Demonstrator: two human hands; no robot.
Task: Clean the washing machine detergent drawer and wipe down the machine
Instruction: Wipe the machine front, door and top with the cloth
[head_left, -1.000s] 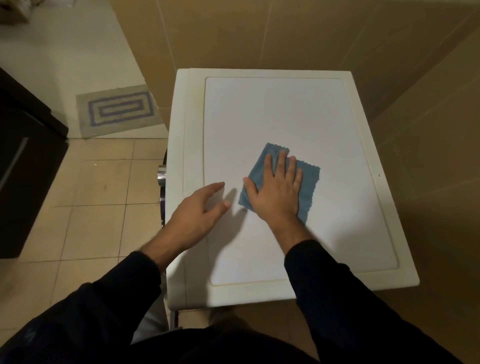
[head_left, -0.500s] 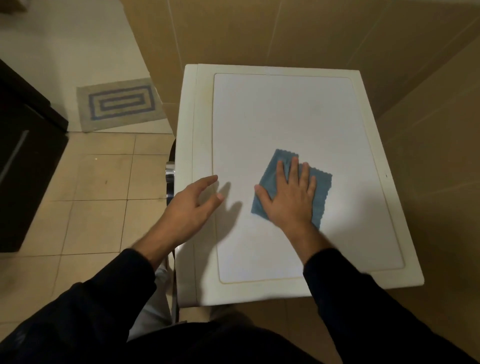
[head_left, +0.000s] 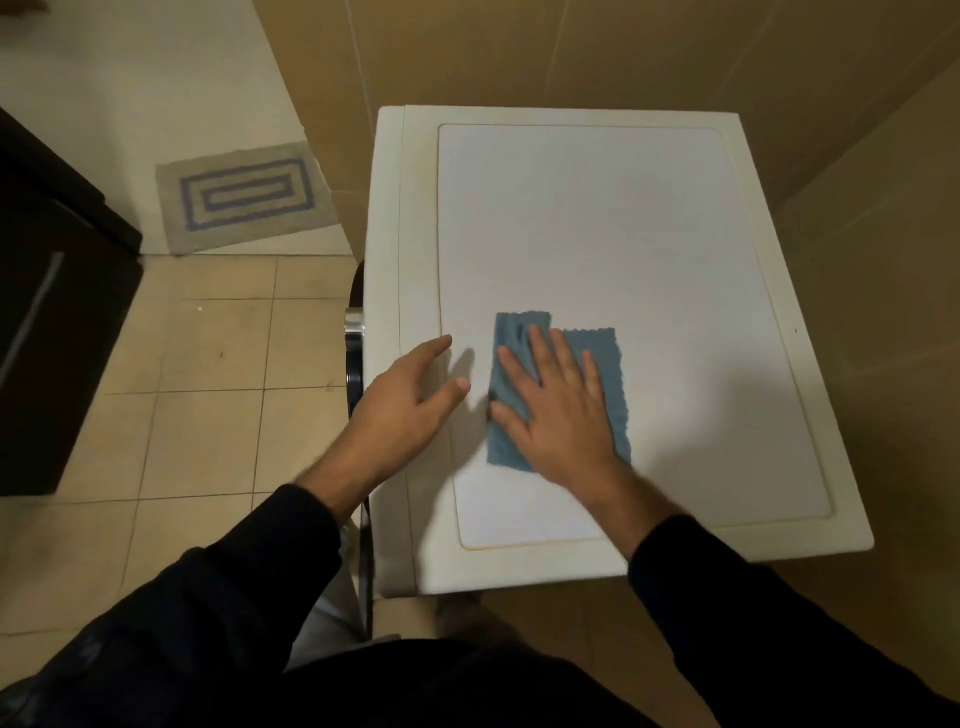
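Note:
The white washing machine top (head_left: 597, 218) fills the middle of the view, seen from above. A blue cloth (head_left: 605, 358) lies flat on its near half. My right hand (head_left: 561, 405) presses on the cloth with straight, spread fingers. My left hand (head_left: 410, 395) hovers over the machine's left edge just beside the cloth, fingers straight and relaxed, holding nothing. The detergent drawer is out of sight. A chrome part of the door (head_left: 354, 319) shows at the machine's left side.
Beige tiled walls (head_left: 857, 260) close in behind and to the right of the machine. Tiled floor (head_left: 208, 389) lies to the left, with a grey and blue mat (head_left: 244, 195) farther off. A dark cabinet (head_left: 47, 312) stands at the far left.
My right hand has slid the cloth to the left and turned it, so it now lies closer to my left hand. The left hand stayed over the left edge.

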